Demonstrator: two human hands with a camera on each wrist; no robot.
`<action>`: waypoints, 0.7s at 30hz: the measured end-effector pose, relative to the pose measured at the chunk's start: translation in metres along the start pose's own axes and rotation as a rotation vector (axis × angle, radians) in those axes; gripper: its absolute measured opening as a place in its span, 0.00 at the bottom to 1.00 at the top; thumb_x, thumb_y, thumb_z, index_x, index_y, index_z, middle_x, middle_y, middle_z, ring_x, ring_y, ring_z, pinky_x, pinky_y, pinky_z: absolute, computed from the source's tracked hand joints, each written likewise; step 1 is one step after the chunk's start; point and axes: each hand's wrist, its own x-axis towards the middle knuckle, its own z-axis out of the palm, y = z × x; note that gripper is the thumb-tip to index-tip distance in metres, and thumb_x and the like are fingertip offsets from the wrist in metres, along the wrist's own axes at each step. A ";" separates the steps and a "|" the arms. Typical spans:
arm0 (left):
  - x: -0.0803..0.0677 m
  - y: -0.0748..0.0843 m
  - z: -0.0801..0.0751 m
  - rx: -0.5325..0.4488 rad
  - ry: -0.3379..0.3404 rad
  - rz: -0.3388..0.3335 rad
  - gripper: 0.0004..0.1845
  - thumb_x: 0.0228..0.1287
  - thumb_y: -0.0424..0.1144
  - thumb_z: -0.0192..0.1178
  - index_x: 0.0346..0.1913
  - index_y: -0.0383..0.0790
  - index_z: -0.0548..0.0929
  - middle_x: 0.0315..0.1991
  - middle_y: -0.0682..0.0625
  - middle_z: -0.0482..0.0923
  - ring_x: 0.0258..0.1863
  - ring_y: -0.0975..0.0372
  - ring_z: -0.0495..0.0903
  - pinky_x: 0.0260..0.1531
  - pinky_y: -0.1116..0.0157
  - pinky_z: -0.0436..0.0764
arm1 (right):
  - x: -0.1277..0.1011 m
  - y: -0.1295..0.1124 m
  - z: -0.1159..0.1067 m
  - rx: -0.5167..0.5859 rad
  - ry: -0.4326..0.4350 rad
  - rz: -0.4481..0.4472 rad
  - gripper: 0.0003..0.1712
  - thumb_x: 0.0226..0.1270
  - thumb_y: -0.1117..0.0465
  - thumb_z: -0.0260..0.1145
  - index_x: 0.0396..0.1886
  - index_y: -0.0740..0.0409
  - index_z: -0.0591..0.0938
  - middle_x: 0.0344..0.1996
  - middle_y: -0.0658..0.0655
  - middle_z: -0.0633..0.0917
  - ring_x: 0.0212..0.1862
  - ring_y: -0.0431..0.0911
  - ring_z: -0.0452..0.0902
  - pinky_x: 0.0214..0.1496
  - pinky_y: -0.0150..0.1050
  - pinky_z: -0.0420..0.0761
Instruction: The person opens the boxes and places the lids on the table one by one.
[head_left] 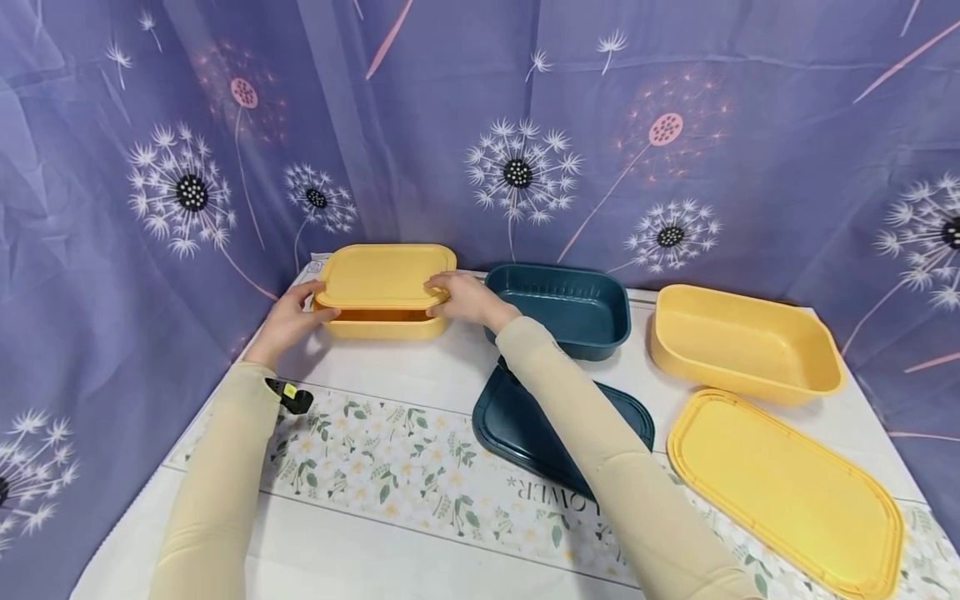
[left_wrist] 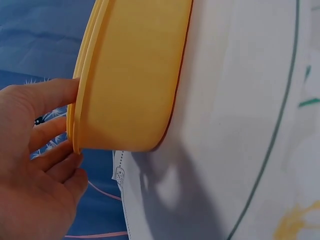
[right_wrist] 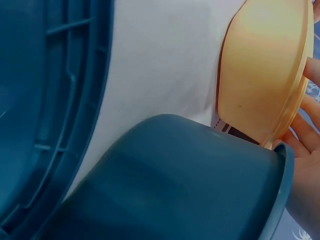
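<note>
At the back left of the table, a yellow lid [head_left: 387, 275] lies over a yellow box [head_left: 386, 330], with a dark gap between them along the front. My left hand [head_left: 288, 321] grips the lid's left edge, thumb at the front corner. On the opposite side, my right hand [head_left: 472, 298] holds the right edge near the front corner. The left wrist view has the left hand [left_wrist: 45, 150] with its thumb and fingertips right at the rim. In the right wrist view, the right hand's [right_wrist: 307, 155] fingers reach the lid edge beyond a dark teal box [right_wrist: 190, 175].
A dark teal box [head_left: 562, 308] stands just right of the yellow one, with a teal lid [head_left: 525, 425] before it, partly under my right forearm. Farther right are a second yellow box [head_left: 742, 342] and its lid-shaped yellow panel [head_left: 787, 492]. A purple curtain [head_left: 420, 150] hangs behind.
</note>
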 end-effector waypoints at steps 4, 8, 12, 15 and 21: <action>0.001 0.001 0.004 -0.011 0.028 0.026 0.37 0.66 0.38 0.68 0.72 0.25 0.66 0.75 0.31 0.57 0.75 0.39 0.55 0.73 0.45 0.57 | 0.000 0.001 0.001 0.002 0.004 0.015 0.30 0.70 0.53 0.69 0.69 0.55 0.77 0.72 0.56 0.71 0.76 0.52 0.57 0.78 0.44 0.56; 0.001 -0.001 0.007 -0.012 0.048 0.028 0.36 0.66 0.37 0.68 0.71 0.24 0.66 0.76 0.31 0.56 0.75 0.40 0.55 0.73 0.46 0.58 | 0.001 0.001 0.002 0.012 0.009 0.027 0.29 0.70 0.53 0.70 0.68 0.55 0.78 0.72 0.56 0.71 0.76 0.52 0.57 0.78 0.44 0.56; 0.001 -0.002 0.008 -0.017 0.058 0.020 0.36 0.66 0.36 0.68 0.72 0.24 0.66 0.76 0.32 0.56 0.75 0.40 0.56 0.73 0.47 0.58 | 0.002 0.002 0.003 0.029 0.010 0.037 0.28 0.69 0.53 0.70 0.67 0.55 0.79 0.72 0.55 0.71 0.76 0.51 0.57 0.78 0.44 0.56; 0.000 -0.001 0.009 -0.025 0.067 0.026 0.36 0.66 0.35 0.68 0.71 0.23 0.66 0.75 0.32 0.57 0.75 0.40 0.56 0.73 0.47 0.58 | 0.002 0.002 0.003 0.038 0.010 0.038 0.28 0.69 0.54 0.70 0.67 0.55 0.79 0.72 0.55 0.71 0.76 0.51 0.57 0.78 0.44 0.55; 0.000 0.000 0.008 -0.024 0.091 0.052 0.35 0.65 0.35 0.69 0.70 0.24 0.68 0.75 0.32 0.59 0.74 0.40 0.57 0.73 0.47 0.59 | 0.000 0.003 0.001 0.050 0.015 0.014 0.27 0.71 0.54 0.69 0.66 0.54 0.79 0.72 0.55 0.72 0.77 0.49 0.57 0.79 0.43 0.54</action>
